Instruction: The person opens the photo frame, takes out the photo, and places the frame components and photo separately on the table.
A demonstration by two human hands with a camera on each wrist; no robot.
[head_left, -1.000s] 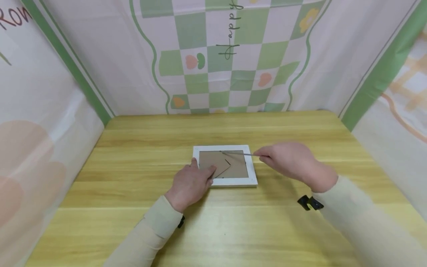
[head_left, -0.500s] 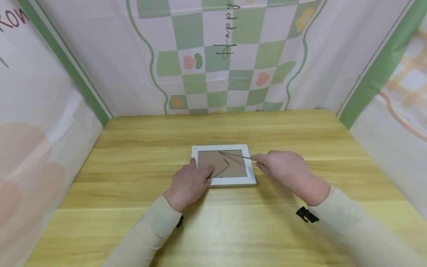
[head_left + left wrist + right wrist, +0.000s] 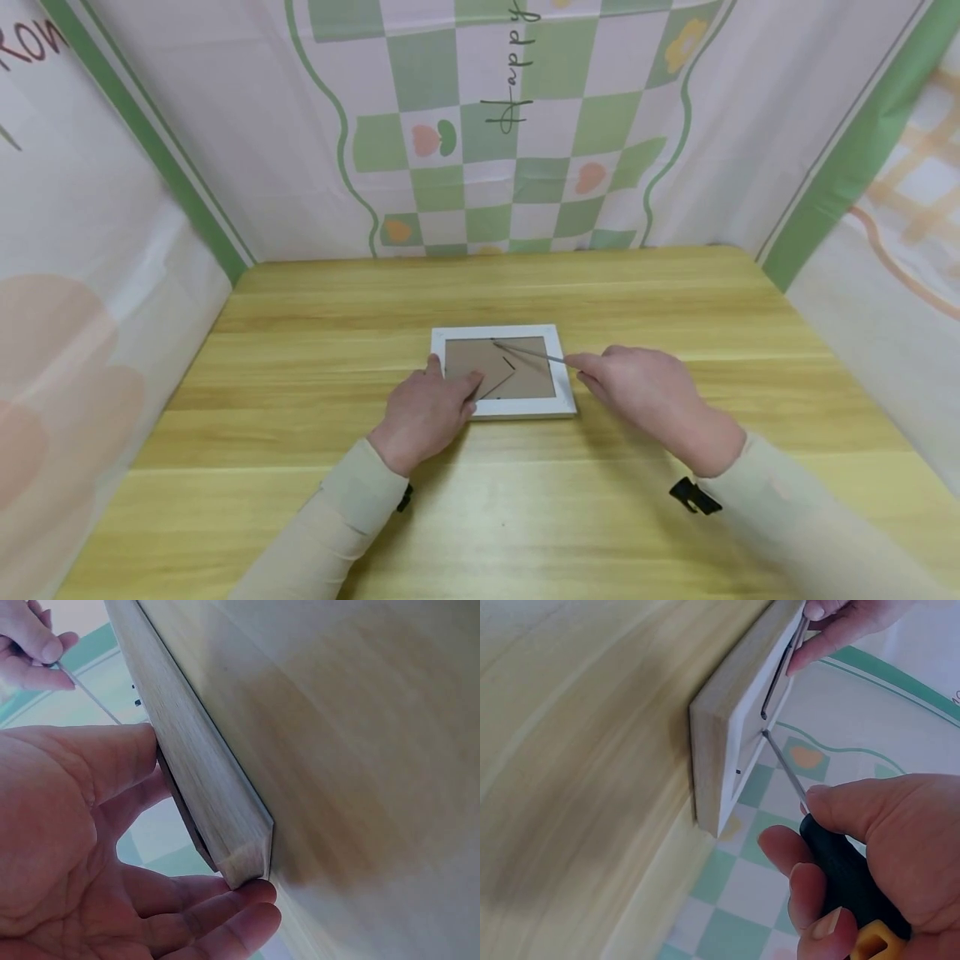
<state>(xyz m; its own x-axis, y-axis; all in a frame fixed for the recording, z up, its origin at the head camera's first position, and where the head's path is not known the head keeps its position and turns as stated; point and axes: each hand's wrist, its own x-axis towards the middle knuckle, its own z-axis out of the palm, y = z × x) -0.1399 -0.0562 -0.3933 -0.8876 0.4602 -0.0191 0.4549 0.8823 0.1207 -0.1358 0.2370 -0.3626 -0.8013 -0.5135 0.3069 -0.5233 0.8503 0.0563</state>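
A white-edged frame [image 3: 517,407] lies on the wooden table, its brown backing board [image 3: 531,385] facing up and a dark stand piece angled across it. At its left side, my left hand [image 3: 426,417] holds the frame; the left wrist view has the thumb on the back and fingertips [image 3: 255,894] against a corner of the frame [image 3: 202,750]. My right hand [image 3: 648,392] grips a screwdriver [image 3: 844,874] by its dark green and yellow handle. The thin shaft [image 3: 528,351] crosses the right border, its tip near a small dark tab at the board's far edge.
The wooden table [image 3: 480,517] extends around the frame on every side. Behind it hangs a green-and-white checked cloth [image 3: 491,175], with more printed cloth to the left and right. Both wrists carry black straps.
My right hand has shifted slightly toward the near side, so the shaft slants more, while its tip stays near the same spot. The left hand keeps its place on the frame.
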